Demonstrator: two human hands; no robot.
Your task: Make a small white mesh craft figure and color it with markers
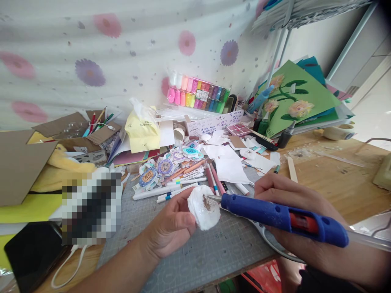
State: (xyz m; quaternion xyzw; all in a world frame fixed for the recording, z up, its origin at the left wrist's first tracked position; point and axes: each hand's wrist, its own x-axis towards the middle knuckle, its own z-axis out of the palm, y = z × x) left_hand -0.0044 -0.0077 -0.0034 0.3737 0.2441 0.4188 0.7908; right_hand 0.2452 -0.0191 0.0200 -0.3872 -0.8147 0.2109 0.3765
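My left hand (174, 226) pinches a round white piece (198, 217), layered and cotton-like, with a rough brownish centre. Its thumb and fingers hold the piece by the left edge, above the cutting mat. In my right hand (284, 189) is a blue hot glue gun (253, 209), with a clear glue stick (366, 240) coming out of its back end. The gun's metal nozzle meets the brownish centre, or hangs just over it; contact is hard to tell. Much of the right hand's grip is hidden behind the gun. A grey curved strip (269, 238) shows below the gun.
Pens (183, 183), paper cutouts (165, 166) and white paper sheets (230, 169) crowd the grey cutting mat (128, 236). A yellow tissue pack (142, 132) stands behind. Cardboard (26, 167) and a black object (32, 254) lie left; green card (317, 95) leans at right.
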